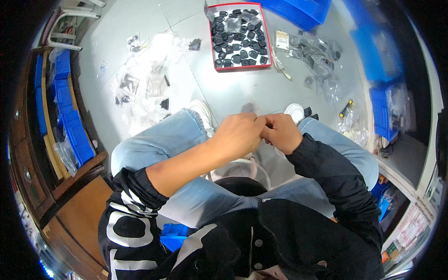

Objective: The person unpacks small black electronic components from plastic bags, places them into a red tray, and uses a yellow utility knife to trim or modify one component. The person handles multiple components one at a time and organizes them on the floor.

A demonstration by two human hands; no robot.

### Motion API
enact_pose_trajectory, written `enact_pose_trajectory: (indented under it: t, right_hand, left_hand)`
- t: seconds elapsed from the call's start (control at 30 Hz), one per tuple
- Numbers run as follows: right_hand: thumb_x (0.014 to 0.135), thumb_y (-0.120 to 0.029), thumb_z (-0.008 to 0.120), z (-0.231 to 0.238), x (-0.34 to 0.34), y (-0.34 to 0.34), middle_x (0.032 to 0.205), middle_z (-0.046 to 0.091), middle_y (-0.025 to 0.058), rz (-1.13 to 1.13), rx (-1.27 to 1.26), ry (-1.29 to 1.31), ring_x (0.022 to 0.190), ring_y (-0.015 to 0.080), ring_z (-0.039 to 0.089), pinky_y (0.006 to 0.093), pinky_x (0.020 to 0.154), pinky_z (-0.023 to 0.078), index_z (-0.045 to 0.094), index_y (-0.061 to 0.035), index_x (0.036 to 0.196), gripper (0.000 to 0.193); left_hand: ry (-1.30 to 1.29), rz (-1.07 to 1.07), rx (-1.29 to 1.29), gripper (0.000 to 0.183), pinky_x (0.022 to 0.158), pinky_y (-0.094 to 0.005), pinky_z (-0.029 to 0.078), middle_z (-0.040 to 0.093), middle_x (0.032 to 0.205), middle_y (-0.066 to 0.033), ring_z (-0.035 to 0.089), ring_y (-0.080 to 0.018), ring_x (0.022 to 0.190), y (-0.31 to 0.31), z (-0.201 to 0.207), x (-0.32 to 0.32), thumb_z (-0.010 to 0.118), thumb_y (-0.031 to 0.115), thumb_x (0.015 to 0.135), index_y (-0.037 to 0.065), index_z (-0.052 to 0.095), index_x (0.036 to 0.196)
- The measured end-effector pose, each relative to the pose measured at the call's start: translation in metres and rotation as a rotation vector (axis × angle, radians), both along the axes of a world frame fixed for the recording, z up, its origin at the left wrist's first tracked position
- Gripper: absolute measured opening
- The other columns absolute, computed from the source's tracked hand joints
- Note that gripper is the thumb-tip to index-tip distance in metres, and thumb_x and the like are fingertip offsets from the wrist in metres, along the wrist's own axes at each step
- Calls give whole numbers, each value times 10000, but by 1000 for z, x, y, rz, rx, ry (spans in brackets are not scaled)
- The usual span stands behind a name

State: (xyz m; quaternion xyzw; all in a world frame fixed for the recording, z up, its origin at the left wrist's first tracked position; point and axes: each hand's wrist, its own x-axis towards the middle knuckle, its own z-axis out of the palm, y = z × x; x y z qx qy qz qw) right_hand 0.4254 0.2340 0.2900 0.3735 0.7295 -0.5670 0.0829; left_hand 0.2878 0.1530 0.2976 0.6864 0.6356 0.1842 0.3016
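My left hand (240, 132) and my right hand (283, 132) meet in front of me, between my knees. Both have their fingers pinched together, and the fingertips touch or nearly touch. Whatever is between them is hidden by the fingers. A small greyish, blurred patch (250, 108) shows just beyond the left knuckles; I cannot tell whether it is held. Farther off on the floor lies a shallow red-rimmed box (268, 42) with a white inside. Many black key fob cases (236, 59) are spread in it, with small clear bags (233, 24) on top.
Clear plastic bags (151, 84) with small black parts litter the floor at left. More bagged parts (315, 53) and a cable (281, 67) lie right of the box. Blue bins (77, 135) line the left shelf; another blue bin (298, 11) stands at the back. Yellow-handled pliers (346, 108) rest at right.
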Motion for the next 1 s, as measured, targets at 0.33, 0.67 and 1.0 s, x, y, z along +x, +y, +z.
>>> enact_pose_trajectory:
  t: [0.33,0.67,1.0]
  right_hand:
    - [790,-260,527,-18,22,-43,545,579,68,-19,-399,53,494,154,571,297,507,456,639,-26,759,261]
    - [826,-165,486,-20,27,-56,662,569,48,-197,-785,-121,560,111,549,247,512,466,604,18,858,220]
    - [835,-79,469,-30,30,-56,709,612,81,-135,-581,-10,599,120,565,248,562,473,596,47,868,182]
  left_hand:
    - [-5,-298,-397,253,614,-432,471,609,742,-162,592,-338,697,-20,1,6,543,145,708,51,581,939]
    - [-70,-285,-481,148,600,-453,463,592,635,-188,584,-370,635,-32,-5,7,510,126,705,39,625,740]
    - [-125,-189,-288,113,566,-425,474,618,681,-156,601,-338,621,-40,-13,7,540,126,714,62,633,710]
